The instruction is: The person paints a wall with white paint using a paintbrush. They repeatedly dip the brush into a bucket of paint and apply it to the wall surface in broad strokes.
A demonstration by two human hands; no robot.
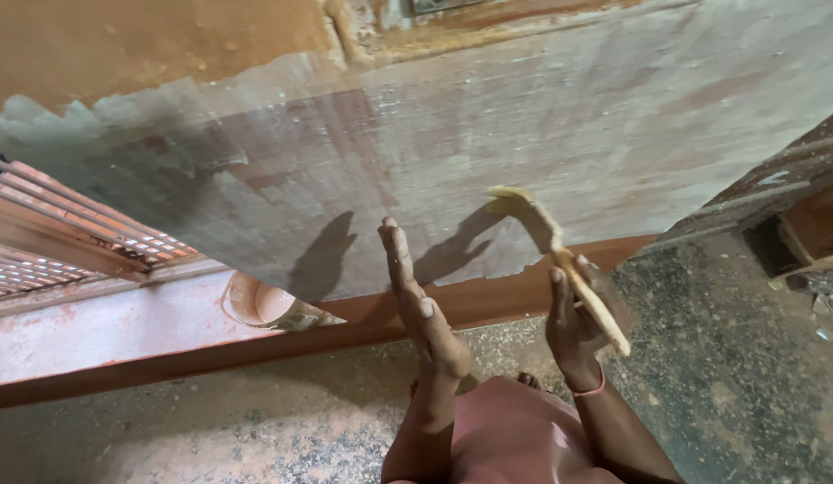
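Observation:
My right hand point(573, 323) grips the wooden handle of a putty knife or scraper point(560, 260), whose pale yellowish blade tip rests against the wall point(524, 134). My left hand point(421, 300) is held edge-on beside it, fingers straight and together, close to the wall and holding nothing. The wall's lower part is coated in smooth grey plaster or putty, with bare orange-brown surface above. Both hands cast shadows on the grey coat. A pink garment covers my knees below the hands.
A reddish-brown skirting band point(255, 345) runs along the wall's foot. A round pink bowl-like object point(259, 300) sits by the wall at the left. A window grille point(49, 233) lies at far left. The floor point(721, 358) is speckled and dusty; a dark opening is at the right.

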